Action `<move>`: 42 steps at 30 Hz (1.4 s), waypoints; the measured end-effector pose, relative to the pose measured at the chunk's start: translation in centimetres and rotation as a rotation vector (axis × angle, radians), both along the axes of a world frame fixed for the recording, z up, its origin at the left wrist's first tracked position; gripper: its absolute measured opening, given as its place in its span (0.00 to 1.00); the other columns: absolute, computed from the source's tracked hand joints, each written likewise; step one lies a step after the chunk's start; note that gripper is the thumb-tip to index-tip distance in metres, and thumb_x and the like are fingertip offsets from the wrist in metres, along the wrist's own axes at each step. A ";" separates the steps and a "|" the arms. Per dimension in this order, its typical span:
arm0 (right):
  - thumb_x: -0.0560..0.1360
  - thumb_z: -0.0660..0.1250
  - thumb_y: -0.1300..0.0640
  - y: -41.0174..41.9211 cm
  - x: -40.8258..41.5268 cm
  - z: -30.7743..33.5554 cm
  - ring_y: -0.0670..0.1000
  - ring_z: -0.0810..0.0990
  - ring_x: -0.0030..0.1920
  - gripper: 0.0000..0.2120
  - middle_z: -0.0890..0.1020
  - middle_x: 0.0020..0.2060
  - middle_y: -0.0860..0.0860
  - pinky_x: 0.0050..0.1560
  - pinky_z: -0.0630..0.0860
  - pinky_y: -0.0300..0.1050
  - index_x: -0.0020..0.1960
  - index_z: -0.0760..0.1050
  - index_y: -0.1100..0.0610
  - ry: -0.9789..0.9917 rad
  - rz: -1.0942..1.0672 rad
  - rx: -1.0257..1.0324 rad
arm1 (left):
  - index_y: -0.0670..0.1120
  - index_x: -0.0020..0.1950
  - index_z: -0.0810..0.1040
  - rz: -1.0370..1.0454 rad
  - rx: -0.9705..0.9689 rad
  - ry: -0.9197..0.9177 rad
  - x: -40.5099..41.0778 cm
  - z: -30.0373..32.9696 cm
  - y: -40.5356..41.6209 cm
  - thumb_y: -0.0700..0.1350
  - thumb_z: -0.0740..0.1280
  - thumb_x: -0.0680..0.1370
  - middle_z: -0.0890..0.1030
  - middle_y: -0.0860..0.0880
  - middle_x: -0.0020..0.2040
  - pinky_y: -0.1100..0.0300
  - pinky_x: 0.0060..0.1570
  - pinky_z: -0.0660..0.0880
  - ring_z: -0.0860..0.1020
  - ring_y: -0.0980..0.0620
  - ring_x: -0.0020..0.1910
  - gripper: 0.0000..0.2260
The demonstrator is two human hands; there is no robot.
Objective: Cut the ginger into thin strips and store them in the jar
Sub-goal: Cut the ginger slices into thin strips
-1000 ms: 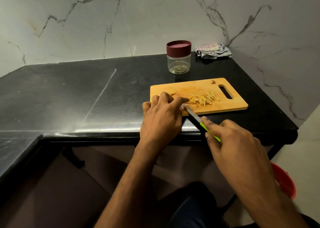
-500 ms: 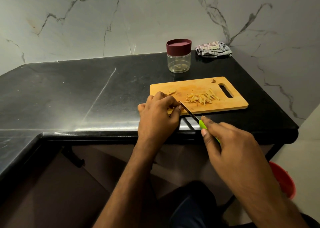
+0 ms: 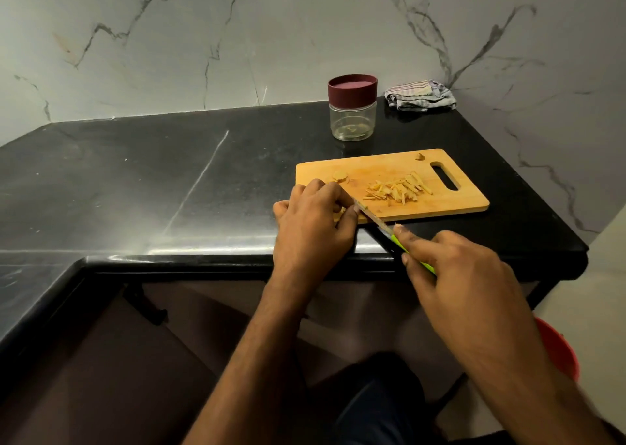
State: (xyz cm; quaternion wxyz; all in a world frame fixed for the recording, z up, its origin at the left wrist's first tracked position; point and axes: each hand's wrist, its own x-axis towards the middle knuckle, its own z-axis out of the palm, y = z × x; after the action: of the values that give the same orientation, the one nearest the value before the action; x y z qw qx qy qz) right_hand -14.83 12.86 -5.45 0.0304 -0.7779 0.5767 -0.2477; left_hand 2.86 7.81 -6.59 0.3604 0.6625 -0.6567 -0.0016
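The left hand [image 3: 313, 227] is curling over a piece of ginger at the near left corner of the cutting board [image 3: 450, 204], fingertips tucked back, probably so the blade can run close beside them without catching them. The piece itself is almost wholly hidden under the fingers; only a sliver of yellow is showing. The right hand [image 3: 454, 275] is wrapping tightly around the green handle of the knife [image 3: 374, 219], forefinger stretching along the top to steady it, and the blade is angling up and left onto the board's near edge, its tip meeting the left fingertips.

A heap of cut strips [image 3: 398, 189] is lying in the middle of the board, pushed clear toward the handle slot so the working corner is staying free. One uncut slice [image 3: 339, 175] is waiting near the board's far left edge, and a small scrap [image 3: 420, 156] is sitting at the far edge by the slot.

The jar [image 3: 352, 107] is standing behind the board toward the counter's back edge, its maroon lid on, so storing is not yet beginning. A folded cloth [image 3: 420, 95] is resting in the counter's far right corner.
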 end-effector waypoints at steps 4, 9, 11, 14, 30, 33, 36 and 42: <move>0.80 0.57 0.48 0.2 -0.2 -0.5 0.44 0.70 0.38 0.22 0.68 0.40 0.44 0.33 0.66 0.37 0.73 0.60 0.37 0.013 -0.021 0.027 | 0.58 0.56 0.74 -0.025 -0.011 -0.087 0.0 -0.1 0.0 0.52 0.65 0.80 0.73 0.57 0.50 0.53 0.54 0.62 0.70 0.55 0.53 0.06; 0.80 0.56 0.47 0.3 -0.2 -0.2 0.43 0.69 0.38 0.22 0.67 0.40 0.44 0.31 0.61 0.35 0.73 0.59 0.37 0.014 -0.011 0.021 | 0.63 0.62 0.78 -0.058 0.049 -0.183 0.1 0.0 -0.1 0.53 0.61 0.82 0.71 0.54 0.56 0.53 0.54 0.60 0.68 0.54 0.58 0.11; 0.80 0.56 0.46 0.3 -0.2 -0.2 0.43 0.69 0.37 0.22 0.67 0.39 0.44 0.30 0.59 0.34 0.73 0.60 0.37 0.012 -0.003 0.018 | 0.63 0.66 0.77 -0.057 0.057 -0.210 0.2 -0.1 -0.2 0.53 0.61 0.83 0.71 0.53 0.57 0.52 0.55 0.60 0.68 0.53 0.59 0.13; 0.79 0.58 0.47 0.3 -0.1 -0.4 0.43 0.68 0.34 0.21 0.68 0.37 0.44 0.29 0.59 0.35 0.71 0.66 0.41 -0.021 0.008 0.014 | 0.59 0.64 0.76 -0.037 0.018 -0.127 0.1 -0.2 -0.2 0.54 0.63 0.81 0.73 0.55 0.55 0.53 0.55 0.60 0.70 0.55 0.58 0.12; 0.77 0.57 0.48 0.7 0.0 -0.4 0.43 0.73 0.34 0.22 0.75 0.34 0.45 0.30 0.71 0.39 0.70 0.70 0.48 -0.164 0.101 -0.013 | 0.54 0.48 0.86 -0.020 0.000 0.143 0.7 -0.2 -0.5 0.52 0.72 0.77 0.78 0.57 0.50 0.52 0.55 0.61 0.71 0.58 0.54 0.04; 0.77 0.57 0.48 0.9 0.0 -0.3 0.43 0.73 0.33 0.21 0.75 0.34 0.45 0.28 0.69 0.37 0.69 0.72 0.49 -0.151 0.098 -0.008 | 0.54 0.47 0.86 -0.026 -0.007 0.175 0.7 -0.1 -0.5 0.51 0.73 0.76 0.78 0.58 0.48 0.51 0.57 0.62 0.72 0.57 0.54 0.03; 0.77 0.59 0.50 0.6 0.3 -0.3 0.43 0.71 0.31 0.20 0.73 0.32 0.45 0.27 0.62 0.33 0.68 0.72 0.49 -0.129 0.086 -0.014 | 0.54 0.45 0.86 -0.040 0.006 0.176 0.7 0.1 -0.5 0.50 0.73 0.76 0.78 0.59 0.48 0.52 0.57 0.61 0.72 0.58 0.54 0.03; 0.79 0.60 0.50 -0.5 1.1 -0.3 0.45 0.71 0.33 0.20 0.72 0.34 0.46 0.29 0.65 0.38 0.71 0.68 0.44 -0.033 0.070 -0.011 | 0.54 0.44 0.85 -0.045 0.008 0.179 0.7 0.2 -0.4 0.50 0.73 0.76 0.78 0.58 0.47 0.52 0.56 0.61 0.73 0.57 0.54 0.02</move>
State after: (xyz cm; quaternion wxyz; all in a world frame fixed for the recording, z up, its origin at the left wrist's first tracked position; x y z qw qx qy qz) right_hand -13.76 12.40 -5.76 0.0445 -0.7936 0.5471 -0.2625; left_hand 3.60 7.45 -6.36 0.4148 0.6463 -0.6365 -0.0712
